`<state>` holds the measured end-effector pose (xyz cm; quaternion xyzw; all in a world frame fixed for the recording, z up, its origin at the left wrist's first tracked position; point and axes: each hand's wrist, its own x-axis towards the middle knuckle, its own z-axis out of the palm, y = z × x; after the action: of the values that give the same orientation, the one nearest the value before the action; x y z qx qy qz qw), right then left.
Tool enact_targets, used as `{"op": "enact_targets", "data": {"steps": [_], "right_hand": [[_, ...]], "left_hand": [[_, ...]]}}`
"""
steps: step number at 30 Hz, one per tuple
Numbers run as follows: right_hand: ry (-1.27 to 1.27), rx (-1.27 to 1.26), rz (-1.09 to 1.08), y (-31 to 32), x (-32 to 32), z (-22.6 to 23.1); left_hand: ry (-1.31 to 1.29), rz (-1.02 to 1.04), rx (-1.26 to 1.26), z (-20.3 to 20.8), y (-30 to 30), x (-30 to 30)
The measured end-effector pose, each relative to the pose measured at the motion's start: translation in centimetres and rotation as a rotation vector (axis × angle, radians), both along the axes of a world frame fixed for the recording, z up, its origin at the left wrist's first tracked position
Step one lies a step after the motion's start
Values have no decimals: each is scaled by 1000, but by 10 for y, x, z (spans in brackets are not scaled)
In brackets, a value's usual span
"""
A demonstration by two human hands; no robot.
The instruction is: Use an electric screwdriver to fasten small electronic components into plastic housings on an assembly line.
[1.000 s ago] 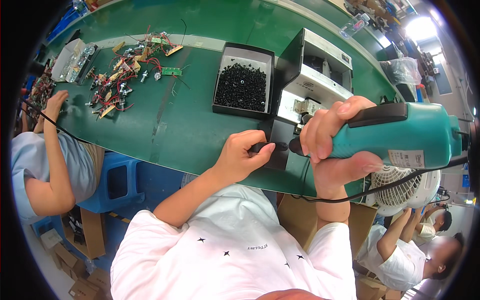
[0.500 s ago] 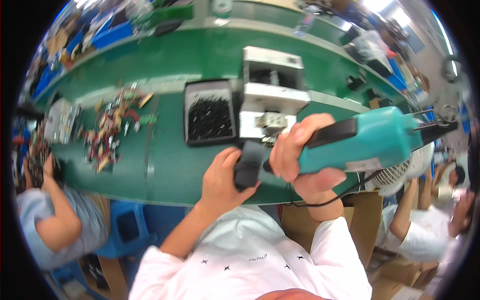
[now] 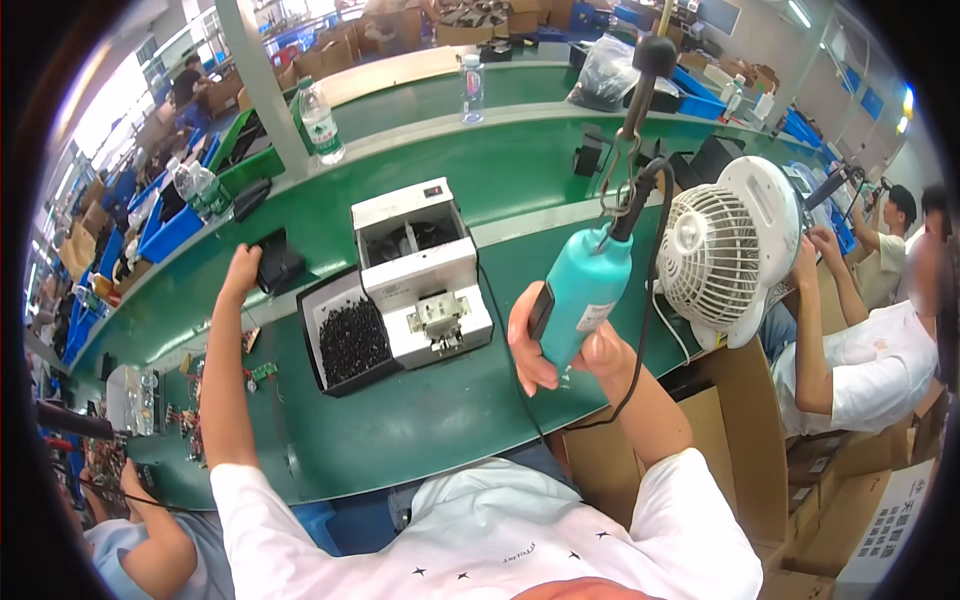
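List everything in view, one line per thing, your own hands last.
electric screwdriver: one, teal, hung by a cable, in the right hand
small black part: one, on the green bench, under the left hand
white machine: one, bench centre
tray of black screws: one, left of the machine
fan: one, white, right
water bottles: several, clear, back bench
left hand: on the black part
right hand: gripping the screwdriver
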<state>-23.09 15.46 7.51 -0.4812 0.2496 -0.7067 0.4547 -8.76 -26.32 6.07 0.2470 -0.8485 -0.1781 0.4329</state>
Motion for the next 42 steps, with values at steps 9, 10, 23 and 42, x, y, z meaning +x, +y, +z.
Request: {"op": "enact_targets", "data": {"steps": [9,10,23,42], "right_hand": [[31,-49,387,-7,-42,4],[115,-18,401,-9,-45,18],[1514,712,-1440,-90,-331,-76],[486,-90,-715,-100,-3,49]], "left_hand": [[81,-534,507,20,58,-56],[112,-823,752,31,100,-55],[-241,-1102,237,27,286,-48],[590,-648,649,44,232,-32]]}}
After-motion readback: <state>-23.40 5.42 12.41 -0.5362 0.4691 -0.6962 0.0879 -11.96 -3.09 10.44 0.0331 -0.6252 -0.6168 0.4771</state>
